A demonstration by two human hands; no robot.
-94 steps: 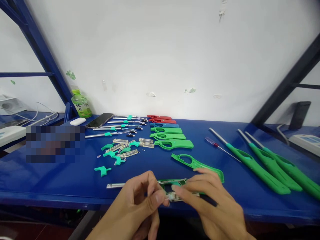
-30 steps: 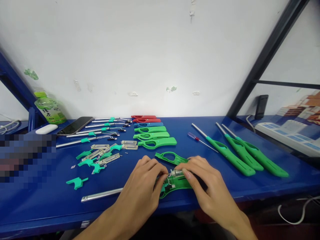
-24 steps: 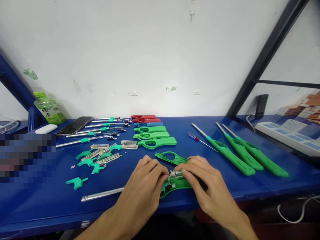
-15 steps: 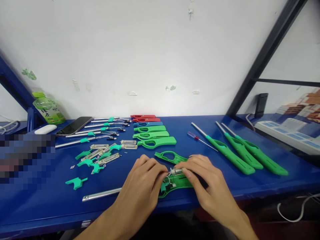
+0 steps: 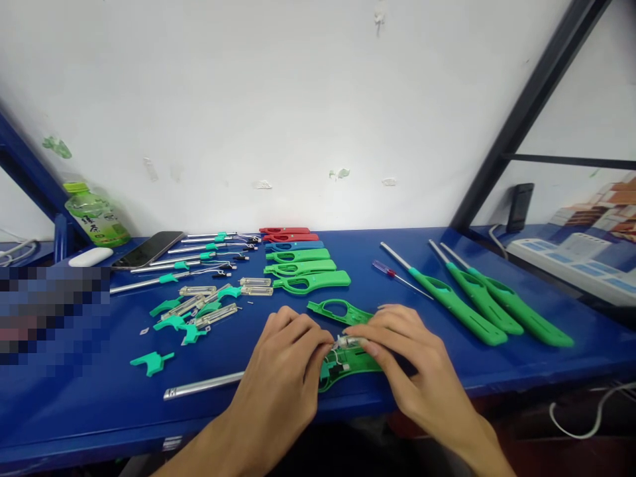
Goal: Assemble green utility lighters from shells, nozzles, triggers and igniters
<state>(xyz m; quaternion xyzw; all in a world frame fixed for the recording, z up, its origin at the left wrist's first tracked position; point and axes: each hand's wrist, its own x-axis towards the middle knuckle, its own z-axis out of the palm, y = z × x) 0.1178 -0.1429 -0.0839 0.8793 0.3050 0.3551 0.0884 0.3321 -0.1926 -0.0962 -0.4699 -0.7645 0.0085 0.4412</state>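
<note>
Between thumb and fingers, my right hand point(image 5: 405, 348) grips a small clear lighter fuel tank point(image 5: 350, 342). My left hand point(image 5: 293, 361) pinches at the tank's left end, where a thin white tube or wire shows; exactly what its fingertips hold is hidden. Beneath both hands lies an open green lighter shell half point(image 5: 365, 360), with a teal piece and wires inside. A metal lighter tube point(image 5: 203, 385) runs out leftward from under my left hand. Just behind my right hand rests another green shell half point(image 5: 342, 310), partly covered.
Loose teal triggers point(image 5: 152, 362), clear tanks point(image 5: 217, 316) and metal tubes point(image 5: 144, 285) lie to the left. Red, blue and green shell halves point(image 5: 313, 282) line the back. A screwdriver point(image 5: 402, 278) and several assembled green lighters point(image 5: 462, 308) lie right. A bottle point(image 5: 97, 215) stands back left.
My right fingers have shifted very slightly on the tank. Otherwise both hands and the parts stay where they were.
</note>
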